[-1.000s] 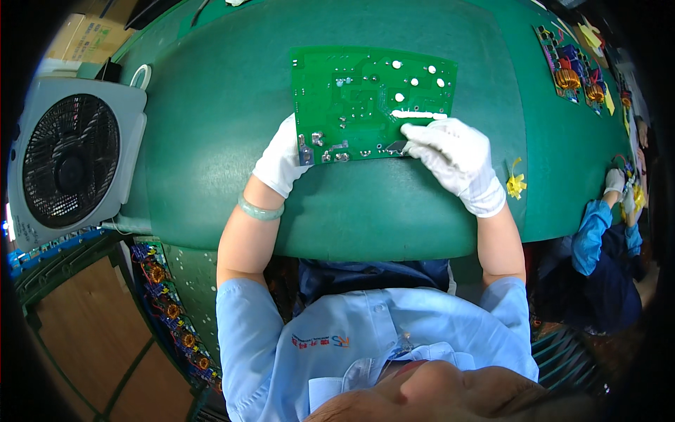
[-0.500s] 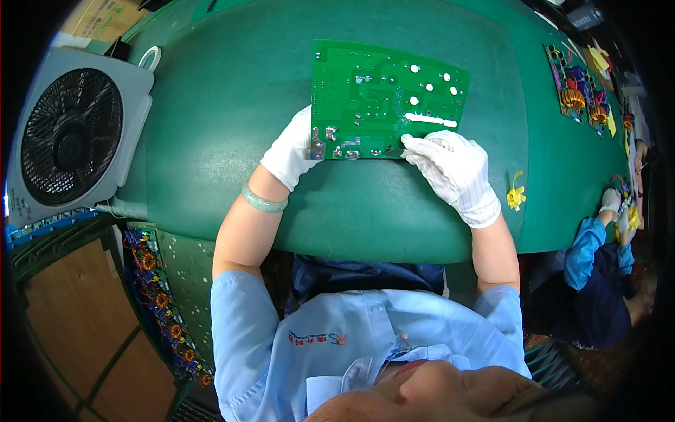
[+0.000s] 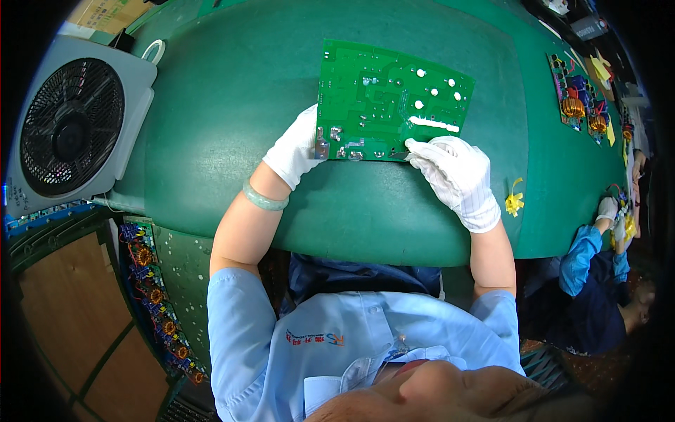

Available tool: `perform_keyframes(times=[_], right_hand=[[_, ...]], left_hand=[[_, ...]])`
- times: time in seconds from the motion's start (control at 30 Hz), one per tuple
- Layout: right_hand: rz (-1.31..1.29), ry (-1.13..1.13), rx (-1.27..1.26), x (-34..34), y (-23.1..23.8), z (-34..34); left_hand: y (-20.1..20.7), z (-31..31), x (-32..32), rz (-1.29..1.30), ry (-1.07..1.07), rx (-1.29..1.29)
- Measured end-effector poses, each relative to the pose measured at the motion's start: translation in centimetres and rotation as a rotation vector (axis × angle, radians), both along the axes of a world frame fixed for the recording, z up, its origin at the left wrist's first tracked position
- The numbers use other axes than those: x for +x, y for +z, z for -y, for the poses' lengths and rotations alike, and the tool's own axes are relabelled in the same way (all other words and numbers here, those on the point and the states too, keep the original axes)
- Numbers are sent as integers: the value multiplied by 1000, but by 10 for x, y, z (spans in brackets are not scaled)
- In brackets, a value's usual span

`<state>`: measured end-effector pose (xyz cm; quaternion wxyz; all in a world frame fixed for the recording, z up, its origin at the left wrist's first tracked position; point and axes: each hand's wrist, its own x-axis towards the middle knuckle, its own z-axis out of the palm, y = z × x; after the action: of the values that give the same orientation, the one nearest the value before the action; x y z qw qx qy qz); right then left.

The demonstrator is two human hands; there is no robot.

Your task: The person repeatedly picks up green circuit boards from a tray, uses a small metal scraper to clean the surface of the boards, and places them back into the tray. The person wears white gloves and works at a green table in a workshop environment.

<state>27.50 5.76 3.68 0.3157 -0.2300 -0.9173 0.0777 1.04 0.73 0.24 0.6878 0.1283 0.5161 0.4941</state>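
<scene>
Over table, left hand grips circuit board; right hand pinches dark piece at edge; cardboard box, contents hidden.

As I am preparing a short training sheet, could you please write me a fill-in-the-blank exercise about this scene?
The left grip and right grip wear gloves coloured ____.
The bangle is nearer the ____ grip.
The board in the left grip is coloured ____.
The ribbon on the table is coloured ____.

Missing words: white; left; green; yellow.
</scene>
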Motion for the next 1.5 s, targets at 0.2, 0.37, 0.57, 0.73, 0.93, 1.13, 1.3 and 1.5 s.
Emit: perform_keyframes(times=[0.2, 0.37, 0.57, 0.73, 0.93, 1.13, 1.3, 1.5], right_hand=[[-12, 49, -25, 2, -4, -2], [31, 51, -37, 2, 2, 3], [7, -24, 30, 1, 6, 4], [36, 10, 14, 2, 2, 5], [21, 7, -2, 5, 2, 3], [12, 7, 3, 2, -1, 3], [49, 44, -15, 4, 1, 4], [26, 5, 3, 4, 2, 3]], left_hand=[[2, 0, 1, 56, 9, 17], [0, 0, 2, 91, 8, 48], [10, 0, 4, 112, 2, 40], [7, -1, 3, 123, 7, 34], [4, 0, 2, 114, 2, 27], [4, 0, 2, 86, -16, 28], [11, 1, 4, 66, -17, 29], [10, 2, 3, 105, -13, 50]])
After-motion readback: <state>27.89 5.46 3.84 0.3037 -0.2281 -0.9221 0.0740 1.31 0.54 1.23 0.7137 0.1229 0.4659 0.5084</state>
